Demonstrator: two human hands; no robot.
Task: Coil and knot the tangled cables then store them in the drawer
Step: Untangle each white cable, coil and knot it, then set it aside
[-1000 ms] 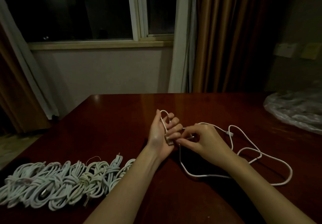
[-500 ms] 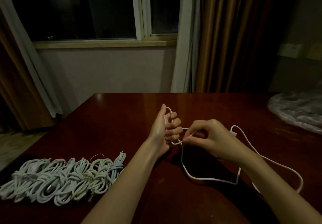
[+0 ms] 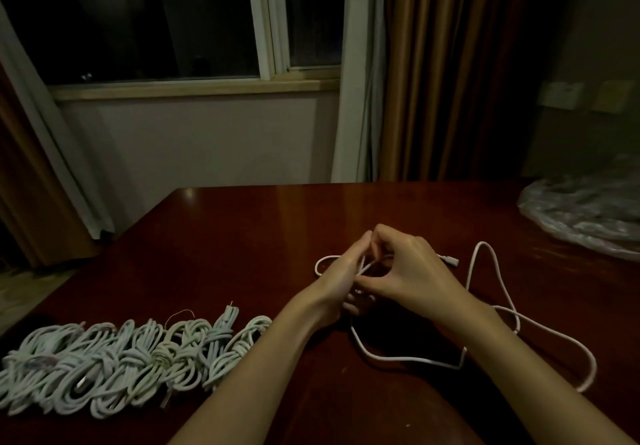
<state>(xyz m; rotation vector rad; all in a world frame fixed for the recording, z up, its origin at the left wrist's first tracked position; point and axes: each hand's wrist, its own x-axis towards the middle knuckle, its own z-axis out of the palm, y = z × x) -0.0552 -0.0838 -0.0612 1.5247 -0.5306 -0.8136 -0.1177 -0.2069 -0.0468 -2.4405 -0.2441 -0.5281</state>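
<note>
A loose white cable (image 3: 491, 309) sprawls over the dark wooden table (image 3: 242, 236) in front of me. My left hand (image 3: 337, 283) holds part of it, with a small loop sticking out to the left of the palm. My right hand (image 3: 412, 278) crosses just over the left fingers and pinches a strand of the same cable between thumb and fingertips. One connector end (image 3: 450, 260) pokes out behind my right hand. The rest trails to the right and below my right wrist. No drawer is in view.
A row of several coiled and knotted white cables (image 3: 114, 365) lies along the table's near left. A crumpled clear plastic bag (image 3: 585, 216) sits at the far right edge. Behind the table are a window, a wall and brown curtains.
My right hand has moved up and to the left over the left hand's fingers, carrying a strand around them. The loose cable on the right has shifted its loops.
</note>
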